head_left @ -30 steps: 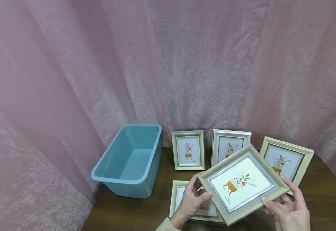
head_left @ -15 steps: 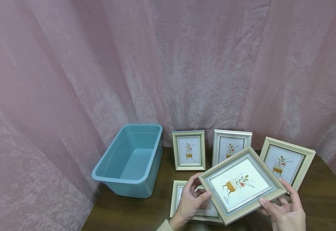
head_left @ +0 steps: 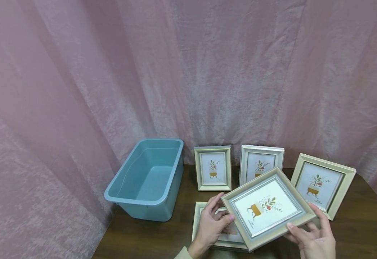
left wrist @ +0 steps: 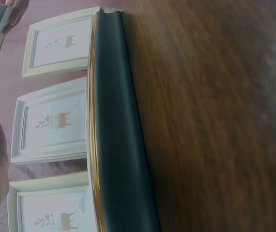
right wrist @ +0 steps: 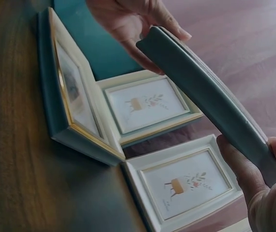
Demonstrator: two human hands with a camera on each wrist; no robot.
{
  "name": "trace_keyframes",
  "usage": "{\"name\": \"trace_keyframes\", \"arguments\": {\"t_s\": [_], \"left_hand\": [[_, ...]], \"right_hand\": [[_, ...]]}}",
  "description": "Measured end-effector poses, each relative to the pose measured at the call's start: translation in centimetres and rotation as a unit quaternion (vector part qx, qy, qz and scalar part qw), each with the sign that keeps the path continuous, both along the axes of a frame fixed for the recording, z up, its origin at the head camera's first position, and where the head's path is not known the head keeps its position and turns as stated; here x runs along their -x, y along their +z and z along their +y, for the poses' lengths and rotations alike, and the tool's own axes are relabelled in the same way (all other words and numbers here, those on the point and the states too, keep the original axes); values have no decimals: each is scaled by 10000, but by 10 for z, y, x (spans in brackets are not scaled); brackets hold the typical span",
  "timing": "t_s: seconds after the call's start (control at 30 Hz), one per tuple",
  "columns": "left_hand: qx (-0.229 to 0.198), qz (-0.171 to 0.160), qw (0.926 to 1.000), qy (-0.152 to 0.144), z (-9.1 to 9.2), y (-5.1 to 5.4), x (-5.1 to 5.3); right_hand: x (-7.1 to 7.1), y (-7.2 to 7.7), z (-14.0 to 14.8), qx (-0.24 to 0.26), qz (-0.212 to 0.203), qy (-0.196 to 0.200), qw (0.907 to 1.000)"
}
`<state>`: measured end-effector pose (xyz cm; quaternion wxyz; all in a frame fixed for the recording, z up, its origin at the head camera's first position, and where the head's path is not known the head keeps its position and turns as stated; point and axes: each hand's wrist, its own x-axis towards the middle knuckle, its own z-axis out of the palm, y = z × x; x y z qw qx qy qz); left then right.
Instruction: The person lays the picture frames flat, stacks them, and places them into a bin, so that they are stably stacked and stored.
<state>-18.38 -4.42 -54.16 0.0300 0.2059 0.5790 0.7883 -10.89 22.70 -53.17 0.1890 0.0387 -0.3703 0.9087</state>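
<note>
Between both hands a picture frame (head_left: 267,208) is held up at a slant, its flower-pot print facing the head camera. My left hand (head_left: 209,225) pinches its left corner, thumb in front and fingers behind. The right hand (head_left: 316,233) grips the lower right corner, with the thumb on the front edge. Below the left hand another picture frame (head_left: 196,219) lies on the table, partly covered by hand and held frame. In the right wrist view the held frame's dark green side (right wrist: 201,92) shows, a hand at each end.
Behind stand three more frames: a cream one (head_left: 212,187), a white one (head_left: 243,162) partly covered by the held frame, and a cream one tilted at right (head_left: 339,190). A blue plastic tub (head_left: 172,201) stands at left on the brown wooden table (head_left: 136,237). Pink curtain (head_left: 224,72) hangs behind.
The held frame has come slightly down and to the left, and the right hand has moved left with it. Both hands keep their hold. The view has shifted a little.
</note>
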Motion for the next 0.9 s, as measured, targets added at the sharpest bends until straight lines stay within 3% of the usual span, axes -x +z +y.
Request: {"name": "trace_keyframes", "arguments": {"t_s": [0.2, 0.37, 0.63, 0.9], "left_hand": [[2, 39, 9999, 105, -6, 0, 0], [8, 49, 9997, 244, -13, -3, 2], [332, 161, 9981, 503, -29, -6, 4], [520, 72, 9966, 631, -45, -6, 8]], "right_hand": [[1, -5, -6, -300, -486, -186, 9982], [1, -7, -8, -673, -1024, -109, 9924], [2, -6, -12, -1695, -2018, -108, 9646], [2, -14, -20, -2078, -2155, 4, 9541]]}}
